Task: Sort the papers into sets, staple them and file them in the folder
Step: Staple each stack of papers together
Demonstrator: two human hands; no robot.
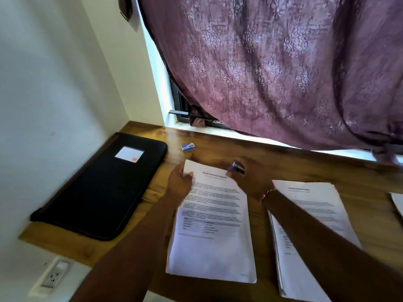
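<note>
A white stack of printed papers (212,232) lies flat on the brown wooden desk (218,151), about midway along it and reaching to its front edge. The left hand (181,183) holds the stack's far left corner; its thumb presses down on the top sheet and the other fingers are out of sight beneath, so the corner is pinched. The right hand (250,177) sits at the far right corner of the same stack; its fingers are curled round a small purple-and-black stapler (236,167), which pokes out past the knuckles at the paper's top edge; blur hides whether the stapler touches the sheets.

A second white stack of printed sheets (316,197) lies just to the right, apart from the first; the right forearm crosses over it. The corner of another white sheet (398,203) shows at the frame's right edge.

A black zipped fabric folder (98,192) with a white label lies closed at the desk's left end, beside the wall; a small blue-and-white box (188,147) rests on the wood behind the left hand, near the window. A purple patterned curtain (272,73) hangs over the window; a white wall socket (54,273) sits below the desk at the left.
</note>
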